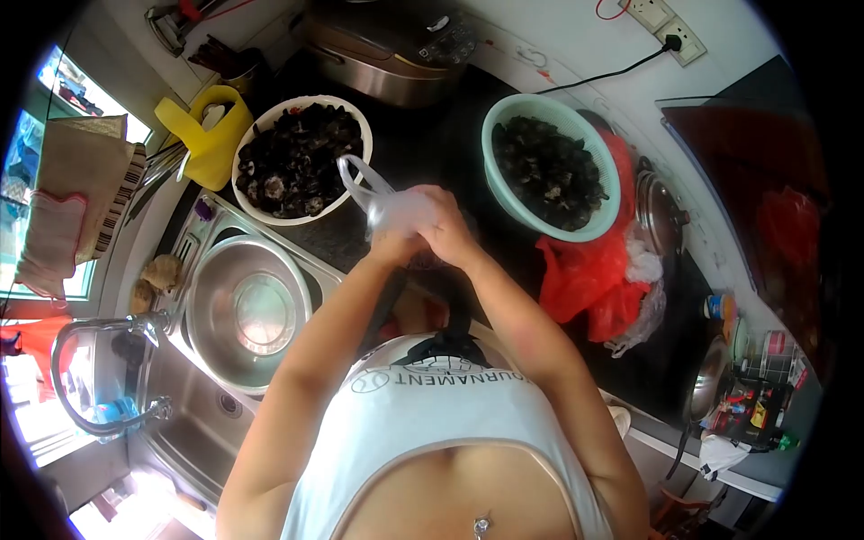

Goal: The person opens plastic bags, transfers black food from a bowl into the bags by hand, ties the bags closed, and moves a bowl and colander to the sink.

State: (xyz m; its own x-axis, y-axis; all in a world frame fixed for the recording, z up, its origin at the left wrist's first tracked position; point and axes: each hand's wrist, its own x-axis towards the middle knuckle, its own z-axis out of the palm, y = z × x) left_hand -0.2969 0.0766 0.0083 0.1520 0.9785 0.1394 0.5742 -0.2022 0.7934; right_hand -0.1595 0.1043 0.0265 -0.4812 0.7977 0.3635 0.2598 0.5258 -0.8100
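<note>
Printed tank top point(423, 396) nearest the lens, your left hand point(397, 247) and right hand point(445, 223) meet, closed around a translucent plastic bag point(392, 212), its handle loop angling forward-left. Just beyond that loop, on your left hand's side, sits a white basin point(367, 144) of apparent wood-ear fungus point(301, 148); a pale green colander point(489, 166) holding similar dark pieces point(549, 162) stands forward-right.

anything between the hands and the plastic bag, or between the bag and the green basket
Nothing visible blocks the left hand or right hand; both hold the plastic bag. Toward the green basket, only the right hand and dark counter intervene.
</note>
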